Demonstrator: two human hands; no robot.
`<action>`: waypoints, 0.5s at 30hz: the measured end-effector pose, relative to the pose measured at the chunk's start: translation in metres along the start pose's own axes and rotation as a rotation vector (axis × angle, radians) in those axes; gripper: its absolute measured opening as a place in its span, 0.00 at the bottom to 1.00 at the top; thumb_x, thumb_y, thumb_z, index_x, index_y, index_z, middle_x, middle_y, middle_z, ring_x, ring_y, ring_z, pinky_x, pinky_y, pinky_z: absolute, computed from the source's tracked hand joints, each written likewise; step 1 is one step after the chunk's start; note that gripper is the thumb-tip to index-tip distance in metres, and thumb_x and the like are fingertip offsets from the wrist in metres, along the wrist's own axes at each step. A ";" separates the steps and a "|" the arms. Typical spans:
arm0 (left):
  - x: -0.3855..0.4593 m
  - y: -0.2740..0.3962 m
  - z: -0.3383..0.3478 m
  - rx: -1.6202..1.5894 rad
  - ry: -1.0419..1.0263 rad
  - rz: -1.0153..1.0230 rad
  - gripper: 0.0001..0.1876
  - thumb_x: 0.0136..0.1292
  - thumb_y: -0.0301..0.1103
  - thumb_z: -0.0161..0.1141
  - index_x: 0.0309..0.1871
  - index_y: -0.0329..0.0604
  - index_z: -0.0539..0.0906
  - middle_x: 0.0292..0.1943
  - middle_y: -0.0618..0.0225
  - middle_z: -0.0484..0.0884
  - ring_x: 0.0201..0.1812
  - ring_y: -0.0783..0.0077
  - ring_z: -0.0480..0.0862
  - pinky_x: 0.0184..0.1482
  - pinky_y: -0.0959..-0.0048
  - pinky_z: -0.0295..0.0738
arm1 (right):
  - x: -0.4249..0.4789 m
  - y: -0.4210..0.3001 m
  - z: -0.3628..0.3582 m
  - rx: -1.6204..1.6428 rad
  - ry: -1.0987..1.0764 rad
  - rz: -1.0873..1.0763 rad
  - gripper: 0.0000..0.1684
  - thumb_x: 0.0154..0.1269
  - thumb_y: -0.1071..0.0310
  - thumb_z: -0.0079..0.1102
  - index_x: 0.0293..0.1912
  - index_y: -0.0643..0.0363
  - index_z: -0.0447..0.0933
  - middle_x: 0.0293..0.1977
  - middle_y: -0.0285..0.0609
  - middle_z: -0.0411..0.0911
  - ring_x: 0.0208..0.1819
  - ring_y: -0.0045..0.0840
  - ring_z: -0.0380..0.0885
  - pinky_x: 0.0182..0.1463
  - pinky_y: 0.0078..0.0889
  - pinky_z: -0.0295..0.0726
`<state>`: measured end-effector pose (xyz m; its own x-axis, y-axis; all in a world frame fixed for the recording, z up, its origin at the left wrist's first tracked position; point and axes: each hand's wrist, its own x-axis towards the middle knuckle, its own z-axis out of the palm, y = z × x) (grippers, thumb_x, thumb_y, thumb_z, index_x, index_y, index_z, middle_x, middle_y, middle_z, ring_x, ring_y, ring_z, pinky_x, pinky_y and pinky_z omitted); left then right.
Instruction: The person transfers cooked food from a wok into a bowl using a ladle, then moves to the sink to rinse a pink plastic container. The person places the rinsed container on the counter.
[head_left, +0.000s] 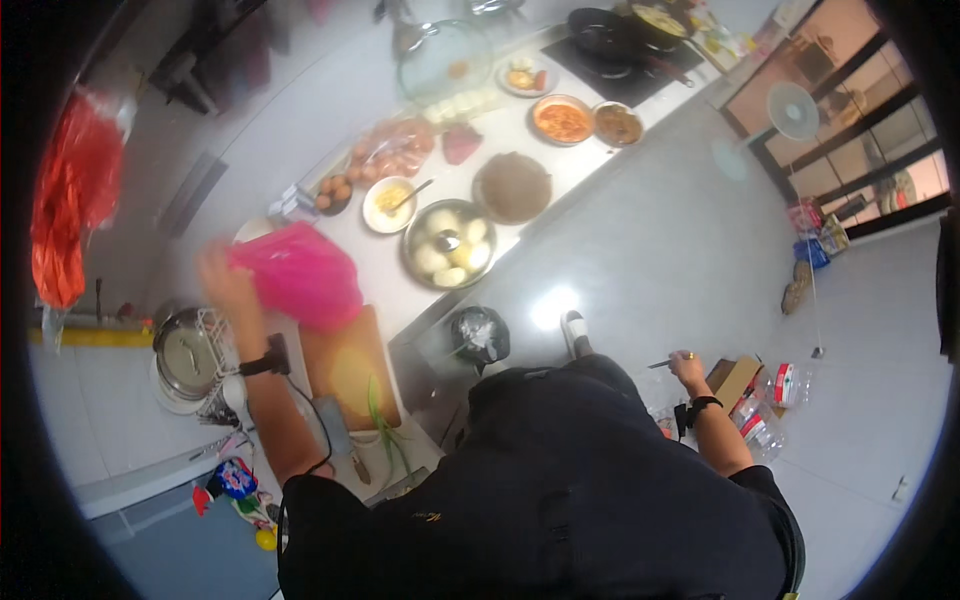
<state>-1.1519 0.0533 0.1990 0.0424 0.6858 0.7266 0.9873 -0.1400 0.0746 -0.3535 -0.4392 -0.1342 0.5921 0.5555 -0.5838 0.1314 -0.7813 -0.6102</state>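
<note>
My left hand (225, 281), blurred, is at the narrow end of a bright pink plastic bag (311, 277) and appears to grip it. The bag's contents are hidden. Its full end covers the far edge of a wooden cutting board (349, 371) on the white counter. Long green leaves, perhaps scallions (382, 420), lie across the board's near corner. Out to the right, over the floor, my right hand (686, 367) is closed around a thin dark utensil (660, 364), too small to name.
A glass-lidded pan (450, 244), a bowl with a spoon (390, 204), eggs (332, 193) and filled dishes (562, 120) line the counter up to the cooktop (622, 56). A black-lined bin (480, 334) stands below. A dish rack (217, 337) is left; plastic bottles (757, 427) lie right.
</note>
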 end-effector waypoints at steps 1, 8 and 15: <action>0.018 0.003 -0.008 0.000 0.058 -0.009 0.24 0.57 0.18 0.61 0.59 0.42 0.84 0.57 0.56 0.82 0.59 0.50 0.82 0.62 0.58 0.78 | 0.000 -0.004 -0.004 0.009 0.017 0.000 0.14 0.75 0.63 0.60 0.42 0.65 0.85 0.26 0.39 0.82 0.27 0.21 0.79 0.33 0.28 0.79; 0.104 0.157 -0.103 -0.152 0.320 0.096 0.12 0.69 0.21 0.63 0.54 0.39 0.87 0.52 0.57 0.84 0.55 0.56 0.85 0.59 0.63 0.80 | 0.077 0.039 -0.039 0.062 0.009 -0.020 0.14 0.76 0.66 0.57 0.42 0.66 0.86 0.25 0.40 0.82 0.25 0.21 0.78 0.29 0.29 0.78; 0.131 0.309 -0.147 0.028 0.429 0.189 0.15 0.68 0.15 0.59 0.56 0.36 0.85 0.53 0.55 0.82 0.57 0.56 0.83 0.62 0.64 0.80 | 0.176 0.097 -0.126 0.227 -0.041 0.039 0.10 0.72 0.67 0.61 0.39 0.65 0.85 0.26 0.41 0.82 0.26 0.25 0.82 0.29 0.28 0.81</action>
<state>-0.8634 -0.0048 0.4175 0.1605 0.2917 0.9430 0.9724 -0.2109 -0.1002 -0.1363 -0.4527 -0.2285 0.5601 0.5409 -0.6275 -0.0761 -0.7207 -0.6891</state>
